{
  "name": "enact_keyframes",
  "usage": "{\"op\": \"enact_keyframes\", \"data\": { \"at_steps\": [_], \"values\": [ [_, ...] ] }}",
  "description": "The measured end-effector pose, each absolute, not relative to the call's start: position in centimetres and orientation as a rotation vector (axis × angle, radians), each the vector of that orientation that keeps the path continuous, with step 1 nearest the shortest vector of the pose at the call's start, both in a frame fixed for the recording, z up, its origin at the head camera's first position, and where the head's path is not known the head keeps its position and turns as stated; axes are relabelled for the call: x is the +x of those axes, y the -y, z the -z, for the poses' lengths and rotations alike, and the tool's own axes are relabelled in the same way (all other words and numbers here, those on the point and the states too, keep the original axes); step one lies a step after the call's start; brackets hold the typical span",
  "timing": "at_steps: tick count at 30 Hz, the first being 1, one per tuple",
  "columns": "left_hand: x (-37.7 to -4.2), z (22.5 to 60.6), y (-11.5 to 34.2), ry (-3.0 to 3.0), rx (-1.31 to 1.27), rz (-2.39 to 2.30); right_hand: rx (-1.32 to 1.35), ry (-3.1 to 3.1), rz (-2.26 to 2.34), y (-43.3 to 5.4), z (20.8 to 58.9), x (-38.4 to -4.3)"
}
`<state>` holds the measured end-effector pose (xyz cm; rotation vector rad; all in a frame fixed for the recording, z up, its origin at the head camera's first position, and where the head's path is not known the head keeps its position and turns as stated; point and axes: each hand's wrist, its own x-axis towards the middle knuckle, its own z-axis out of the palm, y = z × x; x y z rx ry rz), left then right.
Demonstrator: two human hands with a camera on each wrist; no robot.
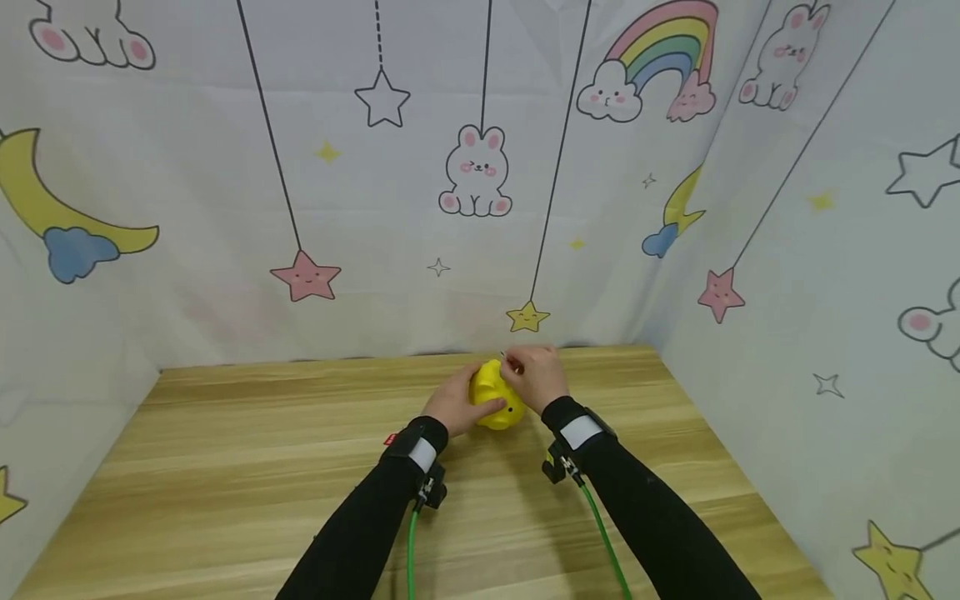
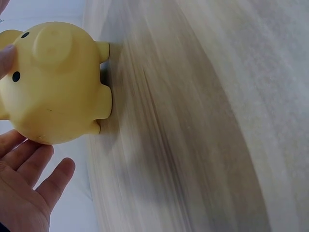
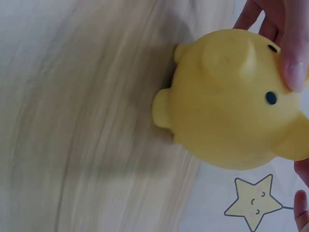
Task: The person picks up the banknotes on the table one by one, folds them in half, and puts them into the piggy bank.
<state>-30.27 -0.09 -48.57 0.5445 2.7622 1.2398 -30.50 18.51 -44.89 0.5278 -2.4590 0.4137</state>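
Observation:
A yellow piggy bank [image 1: 495, 407] stands on its short legs near the back of the wooden table, snout toward the person. My left hand [image 1: 457, 403] grips it from the left: the thumb lies on the face between the black eyes, and in the left wrist view spread fingers [image 2: 34, 164] touch its side. Over the top right of the pig is my right hand [image 1: 534, 377], fingertips pinched around a small silvery piece [image 1: 503, 355], mostly hidden. In the right wrist view only a little of the right fingers [image 3: 301, 208] shows, beside the pig's ear.
The wooden table [image 1: 262, 467] ends at a white cloth wall [image 1: 405, 308] printed with stars and rabbits, close behind the pig. Another cloth wall rises along the right edge. A small red item [image 1: 390, 438] lies beside the left wrist. Green cables [image 1: 600, 533] run from both wrist cameras.

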Motion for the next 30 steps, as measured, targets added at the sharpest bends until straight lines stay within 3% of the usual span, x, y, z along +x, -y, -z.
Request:
{"op": "enact_keyframes", "data": {
  "at_steps": [18,30],
  "values": [
    [-30.4,48.7,0.3,-2.781,0.581,-1.212,0.535,2.505,-0.398,-18.3,45.6,-30.6],
    [-30.3,48.2,0.2,-2.759,0.550,-1.217,0.485,2.707,-0.579,-18.8,42.6,-31.1]
  ]
}}
